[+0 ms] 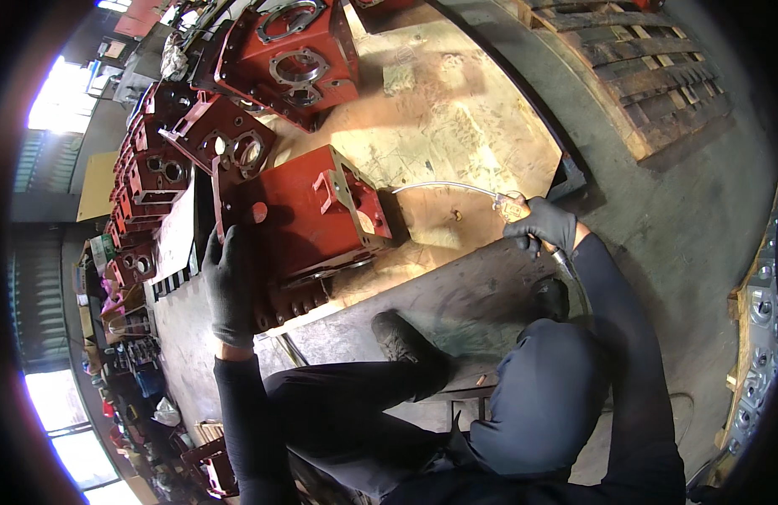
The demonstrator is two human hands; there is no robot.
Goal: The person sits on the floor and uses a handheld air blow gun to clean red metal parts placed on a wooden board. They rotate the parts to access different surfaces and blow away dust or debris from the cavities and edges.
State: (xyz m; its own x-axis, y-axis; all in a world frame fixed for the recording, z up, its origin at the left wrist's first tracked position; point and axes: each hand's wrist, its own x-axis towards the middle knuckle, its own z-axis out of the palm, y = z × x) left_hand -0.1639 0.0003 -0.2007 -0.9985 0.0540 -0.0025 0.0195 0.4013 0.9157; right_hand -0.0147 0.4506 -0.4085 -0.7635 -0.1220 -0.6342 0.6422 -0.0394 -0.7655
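Observation:
A red cast-metal housing [309, 219] lies on the wooden board in front of me, with round holes and a bracket on its end. My left hand [230, 290], in a dark glove, rests against the housing's left flange, its fingers stretched out and apart. Off to the right, my gloved right hand [544, 225] is closed round an air blow gun [512, 207]. From the gun a thin, curved metal nozzle [448, 183] reaches left, its tip close to the housing's right end. Below that hand the gun's hose fitting [563, 263] shows.
Larger red housings [296, 63] stand at the far left of the wooden board [456, 109], and several more line the left side. A wooden pallet [637, 67] lies on the floor at the far right. Metal parts [759, 337] fill a crate at the right edge. My legs are bent below the board.

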